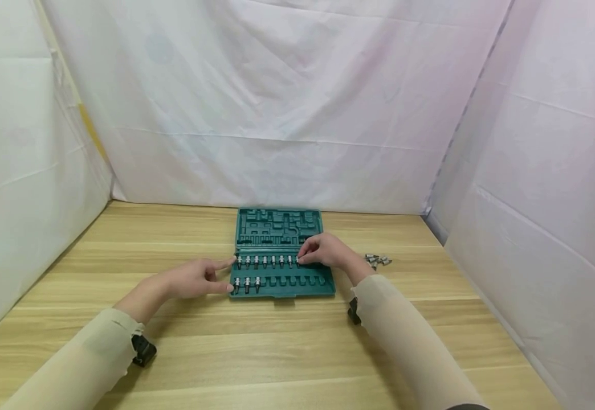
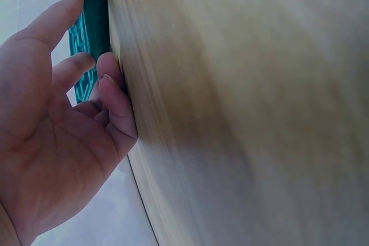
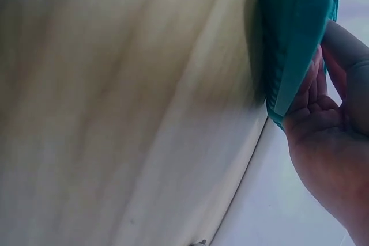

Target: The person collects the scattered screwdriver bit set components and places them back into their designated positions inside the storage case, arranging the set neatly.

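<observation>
An open green plastic case (image 1: 282,273) lies on the table, its lid folded back. Silver bit sockets with dark tips stand in its upper row, and three bit sockets (image 1: 247,285) fill the left end of the lower row. My left hand (image 1: 192,279) touches the case's left edge with extended thumb and index finger; its other fingers curl inward. At the right end of the upper row, my right hand (image 1: 327,250) pinches a bit socket (image 1: 298,261), mostly hidden by the fingertips. In the right wrist view, the case's side wall (image 3: 297,38) blocks sight of that socket.
Several loose bit sockets (image 1: 378,260) lie in a small pile right of the case. Vacant slots (image 1: 292,281) continue along the lower row. White cloth walls (image 1: 277,114) enclose the wood-grain table (image 1: 256,353) at the back and sides.
</observation>
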Action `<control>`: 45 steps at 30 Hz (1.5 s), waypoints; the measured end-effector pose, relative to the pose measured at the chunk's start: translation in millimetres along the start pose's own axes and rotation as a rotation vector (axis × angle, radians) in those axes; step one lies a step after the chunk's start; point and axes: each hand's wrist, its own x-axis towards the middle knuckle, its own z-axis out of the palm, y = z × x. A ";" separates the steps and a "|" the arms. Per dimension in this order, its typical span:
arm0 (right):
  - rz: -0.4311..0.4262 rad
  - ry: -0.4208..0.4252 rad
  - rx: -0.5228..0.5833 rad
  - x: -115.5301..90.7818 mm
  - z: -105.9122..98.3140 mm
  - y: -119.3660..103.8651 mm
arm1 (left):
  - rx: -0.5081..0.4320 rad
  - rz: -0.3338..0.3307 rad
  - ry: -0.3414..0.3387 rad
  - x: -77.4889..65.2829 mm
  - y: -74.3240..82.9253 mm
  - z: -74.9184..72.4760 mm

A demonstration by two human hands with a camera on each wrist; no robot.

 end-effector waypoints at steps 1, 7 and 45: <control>-0.004 -0.001 0.002 -0.8 -0.4 0.7 | 0.002 0.001 0.001 0.2 -0.1 0.3; -0.055 0.004 0.072 -7.3 -5.1 11.9 | 0.001 -0.003 -0.007 0.9 -0.6 1.9; 0.011 0.207 0.114 -96.6 -87.2 97.2 | 0.001 -0.033 -0.008 -1.4 1.6 -0.1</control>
